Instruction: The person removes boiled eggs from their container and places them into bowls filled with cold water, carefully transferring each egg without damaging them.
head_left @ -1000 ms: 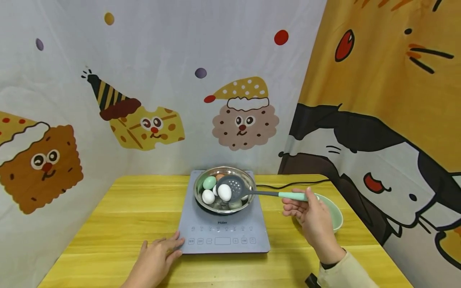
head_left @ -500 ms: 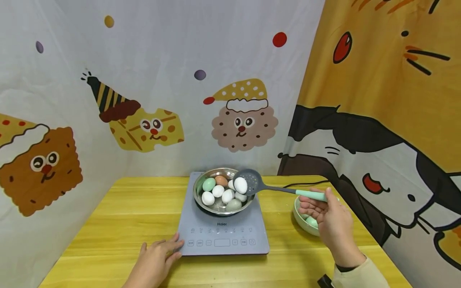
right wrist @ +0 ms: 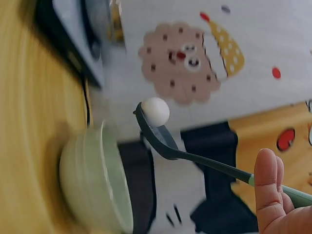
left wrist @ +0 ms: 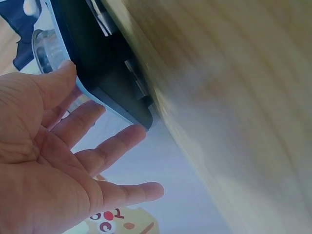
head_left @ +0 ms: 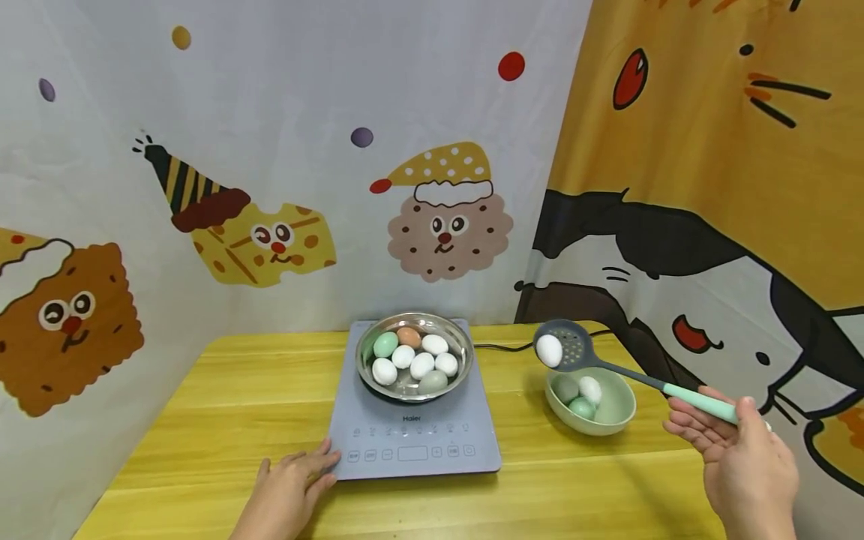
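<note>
My right hand (head_left: pixel 745 457) grips the mint-green handle of a grey slotted skimmer (head_left: pixel 574 346). One white egg (head_left: pixel 550 350) rides in its bowl, held up above the rear rim of a pale green bowl (head_left: pixel 624 414). The right wrist view shows the same egg (right wrist: pixel 156 111) in the skimmer, clear of the bowl. Inside the green bowl are a white egg (head_left: pixel 590 391) and two greenish ones. My left hand (head_left: pixel 290 484) touches the front left edge of the induction cooker (head_left: pixel 412 442) with its fingers spread, as the left wrist view also shows.
On the cooker sits a round steel pan (head_left: pixel 460 330) holding several white eggs, a brown egg (head_left: pixel 409 337) and greenish ones. A black cord (head_left: pixel 502 346) runs right from the cooker along the back of the wooden table (head_left: pixel 223 405). Printed cloth hangs behind and to the right.
The right hand has lifted the skimmer with the white egg out of the pan and carried it right, over the green bowl. My left hand stays at the cooker's edge.
</note>
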Demonstrator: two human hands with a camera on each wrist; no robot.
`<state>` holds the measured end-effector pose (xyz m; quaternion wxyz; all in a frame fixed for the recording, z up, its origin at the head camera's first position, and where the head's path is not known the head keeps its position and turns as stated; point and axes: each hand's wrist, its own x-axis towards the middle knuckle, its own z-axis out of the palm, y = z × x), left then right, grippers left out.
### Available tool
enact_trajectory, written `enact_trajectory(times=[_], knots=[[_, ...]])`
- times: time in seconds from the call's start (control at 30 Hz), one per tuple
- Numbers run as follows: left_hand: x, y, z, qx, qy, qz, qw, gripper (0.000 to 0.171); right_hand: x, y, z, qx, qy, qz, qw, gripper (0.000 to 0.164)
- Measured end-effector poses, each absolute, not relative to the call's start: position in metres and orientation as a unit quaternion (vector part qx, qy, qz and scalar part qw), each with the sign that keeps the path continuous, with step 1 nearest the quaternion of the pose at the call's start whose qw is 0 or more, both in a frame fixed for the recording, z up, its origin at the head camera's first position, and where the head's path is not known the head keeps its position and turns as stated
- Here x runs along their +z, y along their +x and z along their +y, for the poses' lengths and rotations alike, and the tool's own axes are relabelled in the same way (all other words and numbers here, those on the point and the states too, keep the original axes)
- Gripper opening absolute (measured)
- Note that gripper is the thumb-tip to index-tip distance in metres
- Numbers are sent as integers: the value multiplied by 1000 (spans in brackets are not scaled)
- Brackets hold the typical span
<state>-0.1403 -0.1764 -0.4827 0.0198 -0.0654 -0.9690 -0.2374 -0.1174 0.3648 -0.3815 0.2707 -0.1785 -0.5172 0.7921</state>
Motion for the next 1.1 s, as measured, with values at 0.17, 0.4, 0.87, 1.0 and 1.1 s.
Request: enact_trajectory(times=[0.17, 0.4, 0.87, 1.0, 1.1], knots=[[-483, -141, -177, -241, -62, -968, 13, 36, -384, -105, 376, 728, -299, -523, 329, 38], [-483, -140, -177, -239, -65, -969, 19, 36, -389, -93, 371, 630, -332, -597, 370, 50], [-484, -140, -177, -243, -67, -968, 19, 35, -410, -89, 342, 409, -261, -768, 418, 52], [-484, -141, -177, -243, -66, -967, 20, 35, -413, -87, 339, 413, -245, -759, 439, 50], [-484, -141, -177, -244, -65, -967, 20, 35, -411, -86, 337, 417, -243, -747, 458, 49]])
